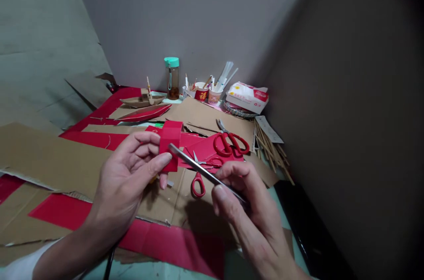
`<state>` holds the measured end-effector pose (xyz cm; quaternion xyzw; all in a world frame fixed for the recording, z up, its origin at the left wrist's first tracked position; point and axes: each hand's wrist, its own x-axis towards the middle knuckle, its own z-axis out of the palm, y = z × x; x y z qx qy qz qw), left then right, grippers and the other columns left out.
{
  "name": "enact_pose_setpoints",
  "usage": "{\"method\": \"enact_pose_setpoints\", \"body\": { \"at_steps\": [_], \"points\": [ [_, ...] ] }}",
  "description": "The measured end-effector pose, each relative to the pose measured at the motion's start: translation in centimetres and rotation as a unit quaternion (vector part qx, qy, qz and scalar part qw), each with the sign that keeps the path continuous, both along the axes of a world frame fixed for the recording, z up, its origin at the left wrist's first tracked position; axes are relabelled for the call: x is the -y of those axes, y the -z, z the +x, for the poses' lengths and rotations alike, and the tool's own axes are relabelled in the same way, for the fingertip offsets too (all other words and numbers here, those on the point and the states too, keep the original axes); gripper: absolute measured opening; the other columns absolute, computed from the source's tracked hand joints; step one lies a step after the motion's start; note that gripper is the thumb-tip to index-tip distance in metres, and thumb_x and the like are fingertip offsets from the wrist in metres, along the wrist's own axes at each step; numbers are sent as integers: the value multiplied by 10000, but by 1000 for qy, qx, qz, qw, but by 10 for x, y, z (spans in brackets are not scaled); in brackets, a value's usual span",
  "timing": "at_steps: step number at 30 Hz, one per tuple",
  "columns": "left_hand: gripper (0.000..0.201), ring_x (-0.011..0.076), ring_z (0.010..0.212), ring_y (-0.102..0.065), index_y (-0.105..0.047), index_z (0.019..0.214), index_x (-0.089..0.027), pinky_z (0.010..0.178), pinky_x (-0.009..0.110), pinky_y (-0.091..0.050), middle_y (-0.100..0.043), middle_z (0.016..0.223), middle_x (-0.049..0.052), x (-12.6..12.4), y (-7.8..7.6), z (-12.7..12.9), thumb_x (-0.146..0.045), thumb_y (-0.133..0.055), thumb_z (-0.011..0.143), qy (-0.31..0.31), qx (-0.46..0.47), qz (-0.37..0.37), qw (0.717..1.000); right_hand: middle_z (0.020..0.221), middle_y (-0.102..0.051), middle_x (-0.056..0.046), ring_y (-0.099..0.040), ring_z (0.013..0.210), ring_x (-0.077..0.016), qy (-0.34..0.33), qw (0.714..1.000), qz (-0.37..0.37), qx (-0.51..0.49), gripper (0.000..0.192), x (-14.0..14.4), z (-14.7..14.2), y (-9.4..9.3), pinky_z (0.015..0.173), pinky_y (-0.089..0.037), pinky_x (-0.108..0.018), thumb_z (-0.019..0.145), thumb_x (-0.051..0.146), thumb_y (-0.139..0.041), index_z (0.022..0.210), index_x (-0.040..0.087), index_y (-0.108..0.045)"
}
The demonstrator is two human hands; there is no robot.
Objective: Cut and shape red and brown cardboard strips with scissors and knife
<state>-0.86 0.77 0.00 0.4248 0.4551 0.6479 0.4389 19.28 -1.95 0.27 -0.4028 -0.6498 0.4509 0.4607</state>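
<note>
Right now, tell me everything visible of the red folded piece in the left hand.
The red folded piece looks like stiff paper or thin card, creased into a small, angular, box-like form, taller than wide. It is held up above the cardboard by the left hand, thumb at its lower front. A slim metal tool in the right hand points at its front; whether the tip touches is unclear.

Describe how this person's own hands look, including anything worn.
The left hand and right hand are bare, with no gloves or rings visible. On the left side, a white sleeve shows at the picture's corner; on the right, none can be made out.
</note>
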Motion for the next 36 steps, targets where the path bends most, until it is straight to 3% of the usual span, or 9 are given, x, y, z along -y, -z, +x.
{"method": "enact_pose_setpoints", "body": {
  "at_steps": [3, 6, 13, 16, 21, 26, 28, 32, 36],
  "points": [
    [390, 65, 455, -579, -680, 1039, -266, 417, 148, -510, -665, 751, -81, 3, 2, 5, -262, -913, 726, 33, 34, -44, 998, 909, -625, 19, -593, 818, -151, 97, 992, 66, 55, 82, 11, -1, 3, 708, -436, -279, 1096, 295, -504, 1112, 308, -583],
    [478, 92, 486, -567, -675, 1067, -258, 382, 159, -508, -662, 718, -71, 7, 3, 9, -306, -950, 679, 57, 71, -80, 993, 992, -635, 26, -607, 874, -153, 122, 985, 89, 86, 141, 19, -3, 5, 734, -446, -281, 1113, 256, -454, 1124, 337, -569],
    [322, 100, 578, -611, -846, 934, -245, 439, 156, -556, -758, 804, 4, 14, -1, 12, -326, -978, 652, 91, 88, -90, 988, 1054, -709, -7, -703, 950, -168, 62, 989, 114, 68, 247, 9, -8, 18, 790, -538, -282, 1085, 211, -488, 1306, 304, -549],
    [241, 105, 558, -617, -869, 803, -231, 453, 155, -557, -782, 731, 35, 14, -1, 10, -381, -982, 651, 108, 76, -82, 988, 1015, -726, 3, -708, 898, -150, 0, 990, 119, 71, 194, 3, -7, 19, 795, -561, -252, 1061, 211, -522, 1225, 281, -598],
    [172, 118, 558, -625, -866, 834, -267, 503, 199, -585, -749, 717, 5, 16, 4, 0, -413, -915, 757, 104, 19, -43, 993, 921, -784, 44, -720, 895, -153, -66, 989, 45, 127, 186, -1, 1, 14, 840, -566, -247, 1095, 356, -538, 1202, 337, -689],
    [142, 129, 632, -656, -830, 834, -283, 537, 186, -557, -715, 761, -18, 20, 5, -2, -421, -820, 867, 90, -45, 0, 995, 1025, -808, 42, -723, 875, -141, -140, 984, -20, 106, 294, -1, 3, 12, 932, -537, -289, 1126, 436, -477, 1321, 373, -687],
    [131, 108, 648, -640, -816, 822, -284, 567, 157, -537, -699, 754, -31, 20, 4, -2, -387, -792, 898, 85, -64, 17, 994, 951, -803, 15, -696, 775, -128, -167, 981, -50, 87, 300, -4, 1, 12, 875, -540, -278, 1129, 413, -471, 1239, 291, -722],
    [108, 75, 597, -572, -811, 811, -286, 512, 125, -464, -677, 737, -49, 20, 5, -1, -313, -775, 909, 75, -86, 36, 993, 685, -711, -4, -585, 555, -103, -194, 977, -82, 19, 389, -9, -5, 14, 567, -470, -214, 1115, 442, -474, 886, 194, -669],
    [125, 91, 569, -565, -814, 784, -266, 490, 144, -472, -671, 698, -36, 20, 4, 2, -323, -778, 889, 63, -112, 26, 991, 562, -616, 22, -524, 491, -89, -176, 981, -83, 22, 470, -11, -6, 15, 542, -426, -204, 1111, 463, -464, 733, 209, -580]
  ]
}}
